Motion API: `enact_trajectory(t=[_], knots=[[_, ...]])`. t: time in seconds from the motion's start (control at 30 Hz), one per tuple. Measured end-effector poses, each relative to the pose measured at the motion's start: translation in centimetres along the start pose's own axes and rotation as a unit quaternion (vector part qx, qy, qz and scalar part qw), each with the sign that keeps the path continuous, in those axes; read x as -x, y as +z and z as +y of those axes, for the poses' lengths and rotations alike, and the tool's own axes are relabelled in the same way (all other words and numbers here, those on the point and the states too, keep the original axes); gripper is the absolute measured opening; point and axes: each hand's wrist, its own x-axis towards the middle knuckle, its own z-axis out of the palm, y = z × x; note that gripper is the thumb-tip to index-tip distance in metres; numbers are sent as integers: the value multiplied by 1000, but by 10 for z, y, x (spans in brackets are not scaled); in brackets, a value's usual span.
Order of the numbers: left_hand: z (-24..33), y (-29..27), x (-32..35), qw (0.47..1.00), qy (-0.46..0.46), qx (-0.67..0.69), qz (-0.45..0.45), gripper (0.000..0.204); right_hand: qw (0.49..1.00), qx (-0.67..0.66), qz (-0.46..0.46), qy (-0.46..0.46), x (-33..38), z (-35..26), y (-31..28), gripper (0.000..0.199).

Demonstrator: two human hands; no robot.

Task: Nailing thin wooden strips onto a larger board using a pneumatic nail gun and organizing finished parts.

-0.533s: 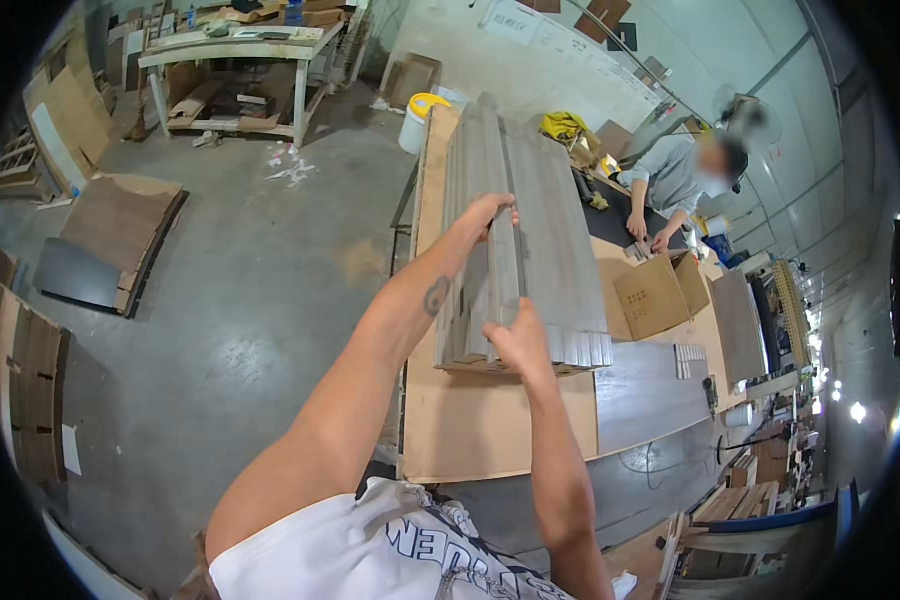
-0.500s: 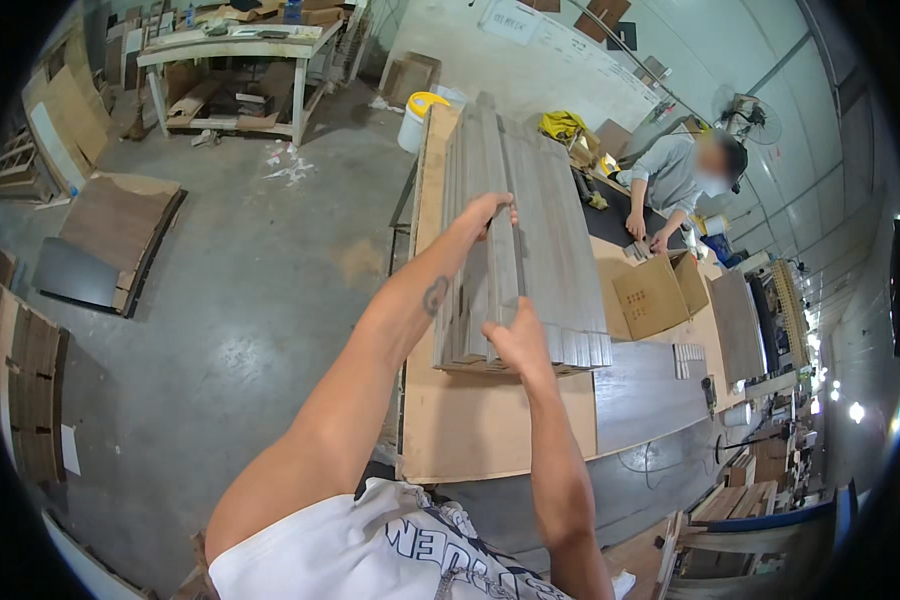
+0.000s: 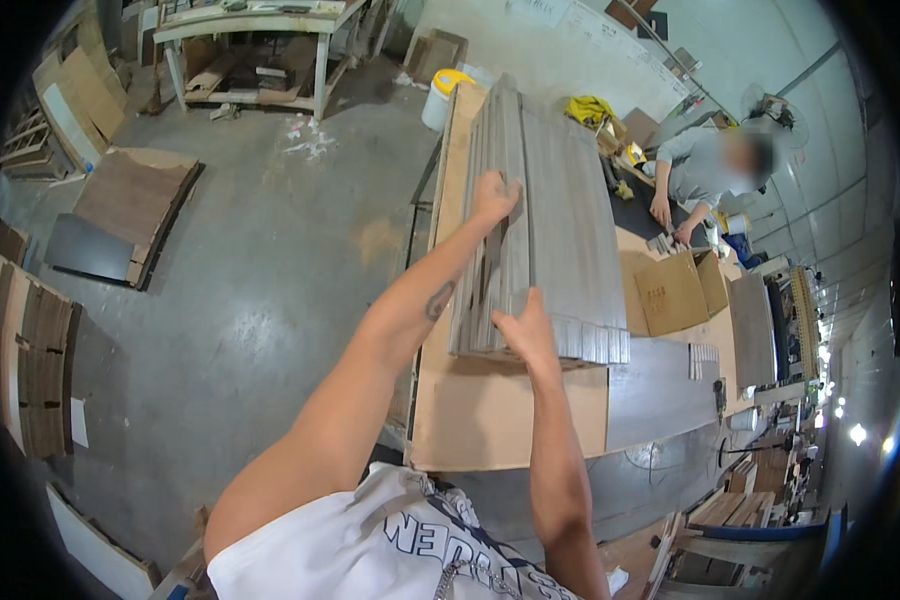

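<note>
The outstretched left hand (image 3: 496,196) is gripping a long grey wood-grain board (image 3: 516,245) atop a matching stack (image 3: 582,210) on the tan counter (image 3: 510,415); the right hand (image 3: 531,330) is clasping the board's near end.

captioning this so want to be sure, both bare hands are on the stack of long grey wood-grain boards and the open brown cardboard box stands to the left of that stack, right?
The side is wrong: the head view shows the open brown cardboard box to the right of the stack of long grey wood-grain boards. Both bare hands are on the stack.
</note>
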Motion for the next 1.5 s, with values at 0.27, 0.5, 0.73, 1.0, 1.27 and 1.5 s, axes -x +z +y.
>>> enact_trajectory(t=[0.27,0.5,0.73,1.0,1.27,1.5], knots=[[-22,-43,113,983,114,104,98,20,994,110,-7,10,-5,-7,-14,63],[-44,-71,234,985,83,136,-63,49,990,144,4,-1,-7,-10,-10,63],[-39,-82,261,968,157,87,-176,82,987,158,16,-25,-5,-19,-4,65],[-32,-84,278,967,198,55,-151,77,986,146,57,-51,-3,-4,-12,80],[-14,-89,382,987,143,-54,-55,23,957,-274,75,-67,153,180,-41,59],[27,62,487,902,189,-39,-387,18,967,-187,56,163,338,402,-36,36]])
